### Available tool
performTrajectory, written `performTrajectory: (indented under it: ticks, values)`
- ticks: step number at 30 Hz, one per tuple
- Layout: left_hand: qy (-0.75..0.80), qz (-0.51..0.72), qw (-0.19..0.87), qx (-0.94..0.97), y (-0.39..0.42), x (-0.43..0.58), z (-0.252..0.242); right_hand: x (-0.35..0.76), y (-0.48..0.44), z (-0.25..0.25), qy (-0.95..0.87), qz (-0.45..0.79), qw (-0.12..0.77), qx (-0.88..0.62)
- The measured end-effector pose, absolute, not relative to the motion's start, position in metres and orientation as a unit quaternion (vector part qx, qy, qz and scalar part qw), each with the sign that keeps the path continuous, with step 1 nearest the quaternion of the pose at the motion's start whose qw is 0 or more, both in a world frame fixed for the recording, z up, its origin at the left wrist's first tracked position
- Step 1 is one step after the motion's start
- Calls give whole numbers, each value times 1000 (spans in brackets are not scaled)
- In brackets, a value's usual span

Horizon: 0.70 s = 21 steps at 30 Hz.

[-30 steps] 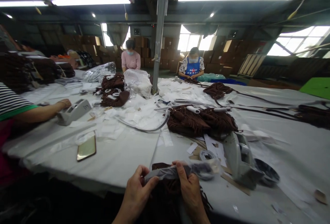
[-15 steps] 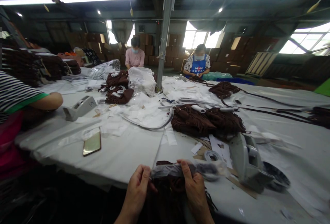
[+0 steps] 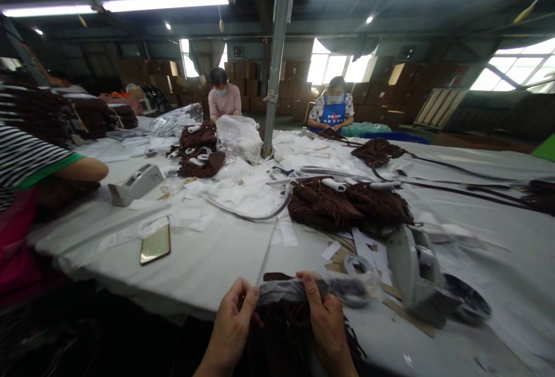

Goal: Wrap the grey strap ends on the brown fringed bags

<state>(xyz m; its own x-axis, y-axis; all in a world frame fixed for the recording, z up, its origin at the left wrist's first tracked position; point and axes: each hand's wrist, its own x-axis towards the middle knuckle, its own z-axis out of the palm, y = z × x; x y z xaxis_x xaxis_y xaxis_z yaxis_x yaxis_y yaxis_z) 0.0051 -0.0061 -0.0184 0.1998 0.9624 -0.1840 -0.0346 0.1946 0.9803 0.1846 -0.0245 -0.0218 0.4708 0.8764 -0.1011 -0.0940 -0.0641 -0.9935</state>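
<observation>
My left hand (image 3: 232, 325) pinches the left end of a strap wrapped in translucent plastic (image 3: 284, 291), thumb against fingers. Closed over the middle of the same wrapped strap is my right hand (image 3: 325, 319), its thumb lying on top. The strap's wrapped right end sticks out past that hand over the table. Beneath both hands hangs a dark brown fringed bag (image 3: 281, 342), in shadow at the table's near edge, its lower part cut off by the frame.
Right of my hands stand a grey tape dispenser (image 3: 416, 278) and a clear tape roll (image 3: 356, 263). Ahead lie more brown fringed bags (image 3: 342, 203) and a grey strap (image 3: 247, 214). A phone (image 3: 155, 243) lies left. A co-worker's striped sleeve (image 3: 32, 154) is at the left edge.
My left hand has shifted very slightly right along the wrapped strap. My right hand keeps its grip. Across the table, the co-worker in pink has lowered their head.
</observation>
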Motion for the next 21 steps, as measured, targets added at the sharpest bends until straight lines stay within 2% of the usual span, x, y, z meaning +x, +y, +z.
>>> performTrajectory:
  ticks: [7, 11, 14, 18, 21]
  values:
    - [455, 469, 608, 450, -11, 14, -27, 178, -25, -15, -201, 508, 684, -483]
    - [440, 497, 606, 439, 2, 17, -27, 181, -16, -1, -125, 510, 736, -428]
    - [414, 507, 600, 461, 26, 20, -6, 186, 3, 17, -87, 487, 765, -413]
    - [399, 535, 558, 493, 52, 24, 22, 191, 30, 33, -149, 447, 790, -391]
    - [433, 536, 541, 482, 59, 22, 9, 187, 41, 22, -212, 419, 770, -432]
